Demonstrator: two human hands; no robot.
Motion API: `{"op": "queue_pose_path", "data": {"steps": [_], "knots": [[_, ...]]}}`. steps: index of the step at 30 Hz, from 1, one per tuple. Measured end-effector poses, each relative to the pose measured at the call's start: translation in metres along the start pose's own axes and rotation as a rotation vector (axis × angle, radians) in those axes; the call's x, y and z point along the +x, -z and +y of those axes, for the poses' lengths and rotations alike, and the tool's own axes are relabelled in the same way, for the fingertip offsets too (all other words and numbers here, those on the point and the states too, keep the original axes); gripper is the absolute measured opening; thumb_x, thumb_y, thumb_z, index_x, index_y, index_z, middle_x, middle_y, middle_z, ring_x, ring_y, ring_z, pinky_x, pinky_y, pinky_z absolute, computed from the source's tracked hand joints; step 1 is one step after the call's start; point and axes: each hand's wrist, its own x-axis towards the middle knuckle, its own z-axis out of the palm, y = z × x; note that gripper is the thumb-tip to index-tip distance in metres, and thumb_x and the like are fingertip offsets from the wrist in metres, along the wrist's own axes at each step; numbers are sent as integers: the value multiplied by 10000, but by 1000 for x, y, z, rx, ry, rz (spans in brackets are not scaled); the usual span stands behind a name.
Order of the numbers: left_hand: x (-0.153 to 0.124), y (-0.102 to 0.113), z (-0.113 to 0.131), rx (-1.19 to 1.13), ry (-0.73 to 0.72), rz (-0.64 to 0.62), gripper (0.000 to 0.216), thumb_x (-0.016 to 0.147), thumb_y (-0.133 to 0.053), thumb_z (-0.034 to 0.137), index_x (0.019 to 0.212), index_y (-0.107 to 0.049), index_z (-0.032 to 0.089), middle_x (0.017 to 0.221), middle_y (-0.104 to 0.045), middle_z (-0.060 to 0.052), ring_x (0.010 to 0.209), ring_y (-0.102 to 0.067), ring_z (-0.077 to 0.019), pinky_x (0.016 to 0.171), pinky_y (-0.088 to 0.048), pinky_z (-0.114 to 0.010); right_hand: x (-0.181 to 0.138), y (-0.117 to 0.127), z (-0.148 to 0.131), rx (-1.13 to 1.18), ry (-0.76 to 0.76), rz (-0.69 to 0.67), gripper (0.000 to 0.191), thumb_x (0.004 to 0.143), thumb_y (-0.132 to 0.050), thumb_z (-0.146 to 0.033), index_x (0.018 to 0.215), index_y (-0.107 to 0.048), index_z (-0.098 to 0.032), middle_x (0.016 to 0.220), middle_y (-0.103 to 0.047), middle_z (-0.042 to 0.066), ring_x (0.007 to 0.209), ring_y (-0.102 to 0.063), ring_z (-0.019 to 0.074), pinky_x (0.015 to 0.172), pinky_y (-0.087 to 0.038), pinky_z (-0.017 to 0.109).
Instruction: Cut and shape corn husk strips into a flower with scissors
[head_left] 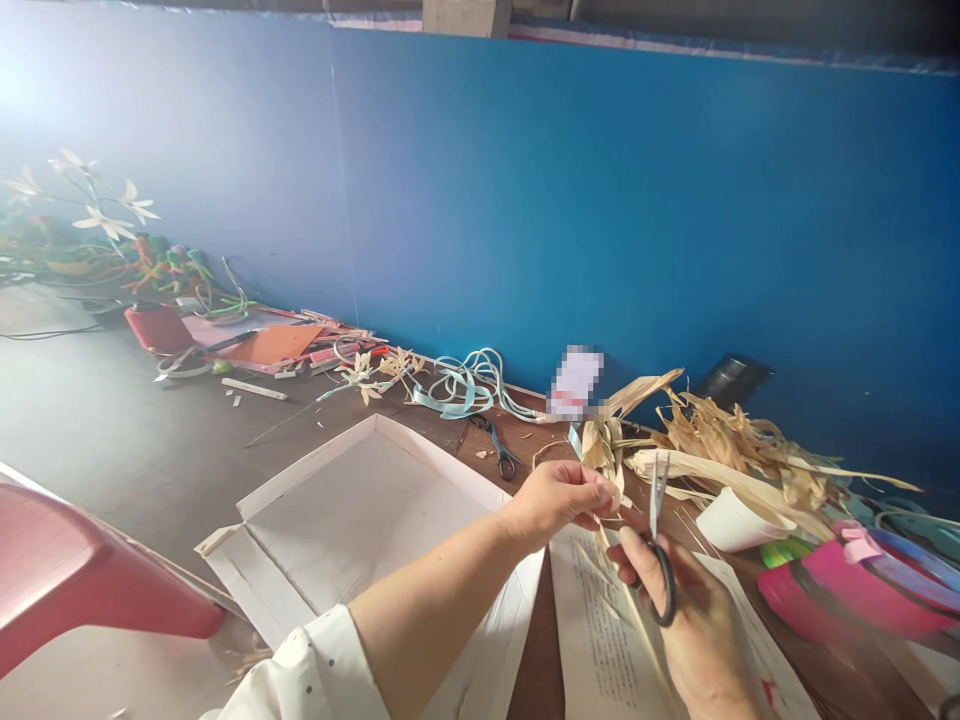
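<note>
My left hand (559, 500) reaches in over the box edge, thumb and fingers pinched on a small pale piece of dried corn husk, mostly hidden by the fingertips. Close beside it, my right hand (694, 620) holds black-handled scissors (659, 500). Their blades point up and look slightly apart. Thin pale husk strips (634, 610) hang beneath the hands, over a printed sheet (581, 640). A pile of dried corn husks (757, 450) lies just beyond my right hand, near a tipped white cup (742, 520).
An open white box lid (337, 500) lies left of my hands. Behind it are another pair of scissors (501, 450), pale blue cord (457, 385) and husk flowers (367, 378). A pink container (847, 590) stands right, a red stool (90, 580) left. A blue partition (600, 200) closes the back.
</note>
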Motion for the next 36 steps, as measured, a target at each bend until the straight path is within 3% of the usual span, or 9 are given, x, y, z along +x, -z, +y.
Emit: {"op": "queue_pose_path", "data": {"steps": [3,9,17,25,36], "knots": [[3,-2,-2,34,-104,102,324,652,-714,401,706,-589,106,675,-570,-17,576,-497,-61,524,-421,-172,-17,-7,-1,52,-127,-62,473,674,-705,-539,1016,-733,-214,717,-702,42,579,-611,177,556,-509,245],[4,-5,-2,91,-133,241,188,681,-651,292,699,-583,117,640,-557,-3,528,-476,-54,506,-435,-172,-23,-11,4,22,-169,-158,559,663,-690,-569,1088,-715,-207,762,-713,34,666,-650,200,643,-535,253],[5,-6,-5,192,-111,279,91,691,-592,224,694,-581,134,630,-572,-2,521,-499,-69,494,-457,-181,-23,-10,9,8,-138,-138,522,693,-662,-540,1081,-725,-196,566,-611,-4,552,-574,169,547,-489,249],[6,-5,-9,232,-104,318,87,693,-596,225,694,-595,138,647,-602,-9,540,-531,-77,516,-477,-180,-23,-13,12,76,-173,-78,519,636,-721,-531,1024,-745,-187,537,-585,-12,499,-534,140,496,-468,240],[6,-6,-11,219,-98,335,97,691,-619,235,674,-595,143,629,-620,-11,536,-551,-94,543,-516,-227,-19,-12,23,117,-184,-132,507,638,-758,-456,1064,-724,-183,529,-559,-28,514,-524,141,492,-440,241]]}}
